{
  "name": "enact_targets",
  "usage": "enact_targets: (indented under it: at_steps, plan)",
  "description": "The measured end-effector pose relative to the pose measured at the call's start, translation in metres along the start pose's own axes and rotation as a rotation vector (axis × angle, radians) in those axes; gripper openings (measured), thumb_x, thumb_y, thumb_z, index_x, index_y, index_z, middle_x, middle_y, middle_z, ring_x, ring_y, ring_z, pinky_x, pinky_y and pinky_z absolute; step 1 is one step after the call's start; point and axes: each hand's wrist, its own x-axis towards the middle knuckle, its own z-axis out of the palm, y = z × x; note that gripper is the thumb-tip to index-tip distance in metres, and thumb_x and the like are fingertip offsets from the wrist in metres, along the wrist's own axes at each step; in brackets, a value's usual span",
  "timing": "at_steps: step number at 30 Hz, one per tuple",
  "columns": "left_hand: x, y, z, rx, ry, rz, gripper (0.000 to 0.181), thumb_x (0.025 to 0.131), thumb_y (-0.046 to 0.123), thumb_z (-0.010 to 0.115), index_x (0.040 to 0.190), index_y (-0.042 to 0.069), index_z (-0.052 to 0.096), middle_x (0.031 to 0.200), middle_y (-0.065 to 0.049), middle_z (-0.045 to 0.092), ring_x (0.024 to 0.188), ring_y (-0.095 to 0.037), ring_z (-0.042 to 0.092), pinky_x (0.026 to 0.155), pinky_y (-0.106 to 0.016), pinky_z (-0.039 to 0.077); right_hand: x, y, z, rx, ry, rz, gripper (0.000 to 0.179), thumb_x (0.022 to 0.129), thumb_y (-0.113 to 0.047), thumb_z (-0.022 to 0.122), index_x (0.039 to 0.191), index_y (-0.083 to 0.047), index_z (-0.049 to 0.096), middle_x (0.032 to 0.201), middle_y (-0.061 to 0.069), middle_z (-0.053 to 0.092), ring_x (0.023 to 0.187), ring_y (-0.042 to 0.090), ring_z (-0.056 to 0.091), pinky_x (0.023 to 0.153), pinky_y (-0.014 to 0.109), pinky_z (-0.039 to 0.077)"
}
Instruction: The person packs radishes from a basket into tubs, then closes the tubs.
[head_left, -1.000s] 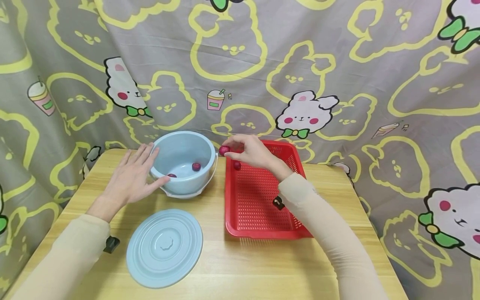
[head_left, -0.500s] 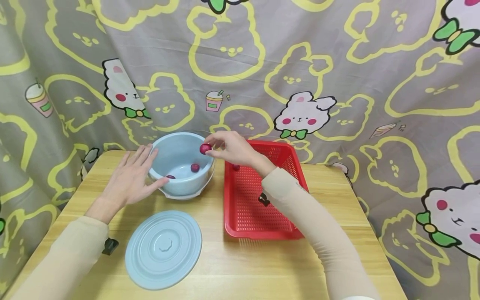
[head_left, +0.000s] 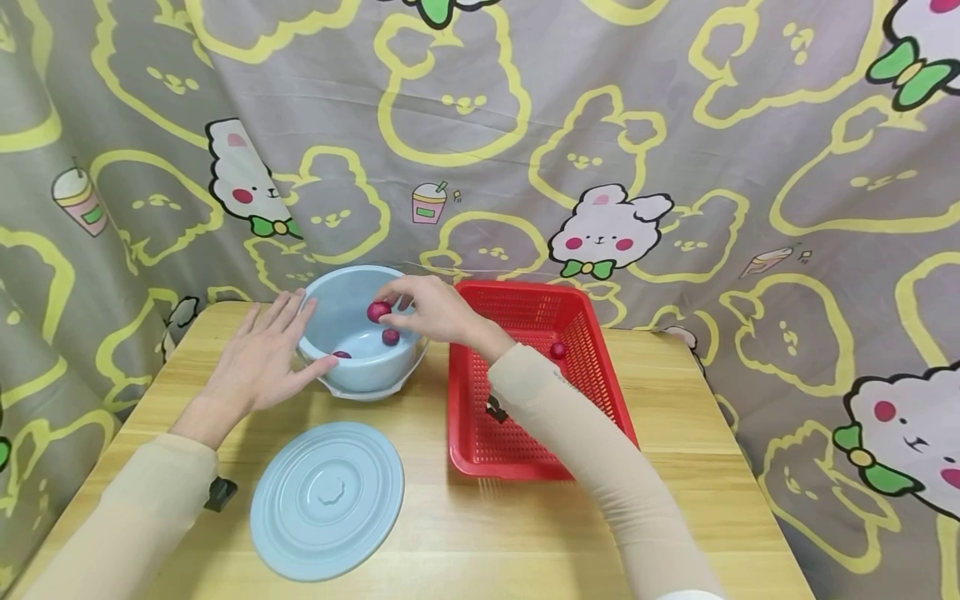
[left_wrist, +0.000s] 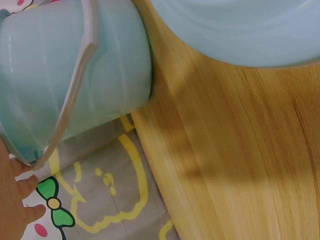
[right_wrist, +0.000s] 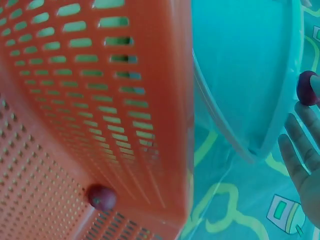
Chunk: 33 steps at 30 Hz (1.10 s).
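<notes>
In the head view my right hand pinches a plum between thumb and fingers, over the mouth of the light blue bucket. Inside the bucket lie a plum and another, partly hidden plum by the near rim. My left hand, fingers straight, rests at the bucket's left rim. A red perforated basket stands right of the bucket, partly under my right forearm. One plum shows in it; the right wrist view shows a plum in the basket's corner.
A round light blue lid lies flat on the wooden table, in front of the bucket. The bucket's pale handle hangs down its side. A patterned grey curtain hangs close behind the table.
My right hand has carried the plum left, from the basket's edge to over the bucket. The forearm's shift uncovers a plum in the basket's right part. My left hand stays at the rim.
</notes>
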Motion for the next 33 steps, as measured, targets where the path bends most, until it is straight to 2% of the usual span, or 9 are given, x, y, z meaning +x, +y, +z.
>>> enact_targets:
  at_steps: [6, 18, 27, 33]
  plan:
    - [0.0, 0.0, 0.0, 0.005, 0.004, 0.001, 0.103, 0.099, 0.073, 0.049, 0.168, 0.003, 0.02, 0.177, -0.021, 0.015, 0.163, -0.046, 0.019, 0.131, -0.07, 0.014, 0.004, 0.0, 0.013, -0.096, -0.031, 0.019, 0.032, 0.096, -0.029, 0.078, 0.128, -0.024, 0.075, 0.117, -0.006, 0.079, 0.109, 0.011, 0.07, 0.09, 0.023, 0.059]
    - [-0.001, 0.0, 0.0, 0.009, 0.017, 0.003, 0.102, 0.099, 0.072, 0.05, 0.168, 0.003, 0.022, 0.177, -0.021, 0.017, 0.163, -0.046, 0.021, 0.13, -0.07, 0.017, 0.008, 0.002, 0.024, -0.175, -0.066, -0.007, 0.03, 0.097, -0.027, 0.077, 0.127, -0.022, 0.077, 0.122, -0.006, 0.077, 0.108, 0.01, 0.069, 0.089, 0.021, 0.056]
    - [-0.001, 0.0, -0.001, 0.004, 0.014, 0.003, 0.102, 0.099, 0.072, 0.05, 0.168, 0.003, 0.021, 0.178, -0.02, 0.015, 0.164, -0.046, 0.019, 0.13, -0.07, 0.015, 0.002, -0.001, 0.018, -0.137, -0.034, -0.002, 0.032, 0.097, -0.026, 0.077, 0.128, -0.019, 0.077, 0.125, -0.004, 0.078, 0.113, 0.011, 0.069, 0.096, 0.023, 0.057]
    - [-0.001, 0.0, -0.001, -0.001, 0.003, 0.0, 0.103, 0.099, 0.073, 0.049, 0.168, 0.003, 0.021, 0.178, -0.02, 0.014, 0.164, -0.045, 0.018, 0.13, -0.07, 0.014, -0.006, -0.002, 0.011, -0.038, -0.013, -0.011, 0.034, 0.097, -0.024, 0.077, 0.129, -0.015, 0.075, 0.122, 0.002, 0.079, 0.112, 0.014, 0.072, 0.1, 0.033, 0.061]
